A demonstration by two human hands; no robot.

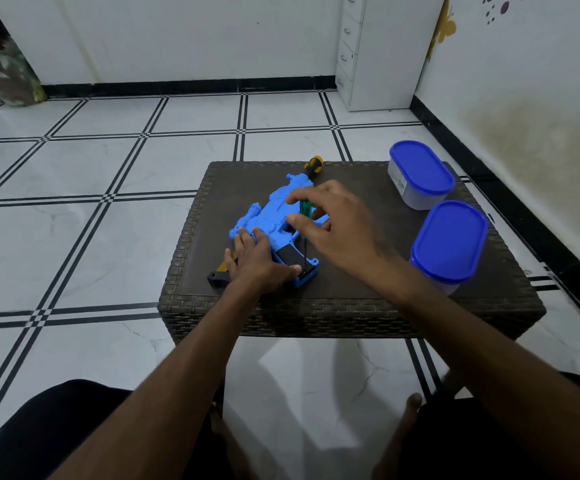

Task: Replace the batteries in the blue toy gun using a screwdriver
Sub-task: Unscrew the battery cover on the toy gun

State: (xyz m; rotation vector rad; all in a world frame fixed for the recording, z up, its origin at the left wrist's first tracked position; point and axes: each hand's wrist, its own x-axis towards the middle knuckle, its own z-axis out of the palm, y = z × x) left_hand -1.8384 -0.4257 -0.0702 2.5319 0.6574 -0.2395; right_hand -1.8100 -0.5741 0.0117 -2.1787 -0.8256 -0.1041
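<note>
The blue toy gun [268, 220] lies flat on the dark wicker table [351, 306]. My left hand [259, 261] presses down on its lower body, the thumb lying along the grip beside a black panel [288, 255]. A green-handled screwdriver [305, 210] stands nearly upright, its thin shaft reaching down to the butt of the grip [307, 271]. My right hand [337, 226] hovers over it with the thumb and fingertips loosely around the green handle. A second screwdriver with a yellow and black handle [313, 164] lies behind the gun's far end.
Two clear tubs with blue lids stand on the table's right side, one at the back [420, 173] and one nearer [449, 242]. A black and yellow piece [220, 274] sticks out left of my left hand. White tiled floor surrounds the table.
</note>
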